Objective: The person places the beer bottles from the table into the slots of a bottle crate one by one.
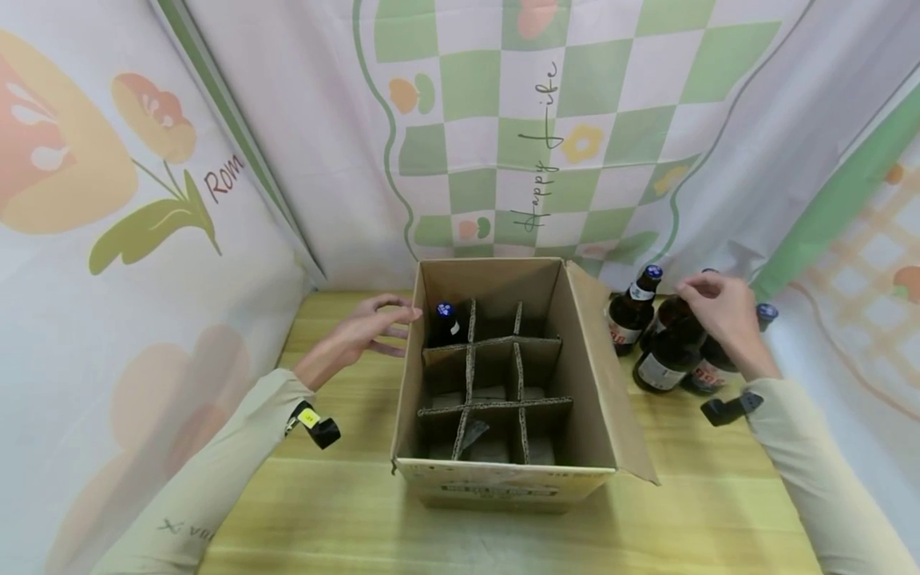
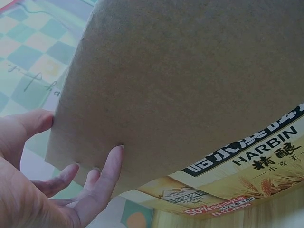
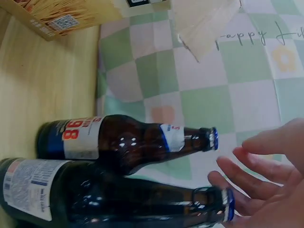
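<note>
My left hand (image 1: 362, 327) is at the left side of a cardboard box (image 1: 503, 483). In the left wrist view its extended fingers (image 2: 110, 173) touch or nearly touch the brown flap (image 2: 156, 90), with the thumb at the flap's edge. One beer bottle (image 1: 447, 323) with a blue cap stands in the box's far left compartment. On the right, my right hand (image 1: 729, 319) hovers over several brown beer bottles (image 1: 661, 363), fingers loosely bent. The right wrist view puts the fingertips beside the blue caps of a front bottle (image 3: 142, 202) and a labelled bottle (image 3: 85, 137), gripping neither.
Cardboard dividers (image 1: 492, 341) split the box into a grid of compartments. The box's right flap (image 1: 611, 375) folds outward toward the bottles. A wooden table (image 1: 345, 495) lies beneath, with a patterned curtain (image 1: 467, 96) behind and curtains at both sides.
</note>
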Demonstrator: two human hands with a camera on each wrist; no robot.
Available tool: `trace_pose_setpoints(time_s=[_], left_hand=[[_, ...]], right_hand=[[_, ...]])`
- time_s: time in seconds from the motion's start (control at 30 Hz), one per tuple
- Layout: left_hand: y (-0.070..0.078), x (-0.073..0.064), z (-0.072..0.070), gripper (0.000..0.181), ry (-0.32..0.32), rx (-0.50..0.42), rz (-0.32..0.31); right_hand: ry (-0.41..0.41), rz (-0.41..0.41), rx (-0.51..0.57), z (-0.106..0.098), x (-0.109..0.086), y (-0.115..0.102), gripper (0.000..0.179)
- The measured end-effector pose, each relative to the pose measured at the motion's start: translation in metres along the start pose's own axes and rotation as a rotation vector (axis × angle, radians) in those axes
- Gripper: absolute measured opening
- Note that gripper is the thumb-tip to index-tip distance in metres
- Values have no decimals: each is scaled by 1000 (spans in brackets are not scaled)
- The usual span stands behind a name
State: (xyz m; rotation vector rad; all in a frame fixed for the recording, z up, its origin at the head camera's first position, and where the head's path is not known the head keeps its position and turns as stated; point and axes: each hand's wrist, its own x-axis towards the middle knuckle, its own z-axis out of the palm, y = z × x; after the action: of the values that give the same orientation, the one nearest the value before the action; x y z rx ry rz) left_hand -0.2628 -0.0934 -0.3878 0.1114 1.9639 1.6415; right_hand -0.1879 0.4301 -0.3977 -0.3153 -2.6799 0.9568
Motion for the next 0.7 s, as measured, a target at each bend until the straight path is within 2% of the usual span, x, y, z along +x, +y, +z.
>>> trace_pose_setpoints(time_s=[0.17, 0.33, 0.4, 0.5, 0.6, 0.7], left_hand=[[0, -1, 0, 59, 2, 3, -2], [-1, 0, -1, 58, -1, 5, 3], [-1, 0, -1, 58, -2, 4, 3], [-1, 0, -1, 58, 1, 0, 0], [-1, 0, -1, 59, 5, -5, -3], [-1, 0, -1, 59, 4, -8, -2]], right_hand=[[6, 23, -12, 1, -4, 13, 38], [-107, -17, -86, 0, -11, 21, 40], [-155, -5, -107, -2, -13, 23, 46], [-184, 35, -111, -3, -16, 27, 55], [-138, 78, -78, 0, -19, 33, 63], [-25, 118, 4, 8, -23, 41, 69]])
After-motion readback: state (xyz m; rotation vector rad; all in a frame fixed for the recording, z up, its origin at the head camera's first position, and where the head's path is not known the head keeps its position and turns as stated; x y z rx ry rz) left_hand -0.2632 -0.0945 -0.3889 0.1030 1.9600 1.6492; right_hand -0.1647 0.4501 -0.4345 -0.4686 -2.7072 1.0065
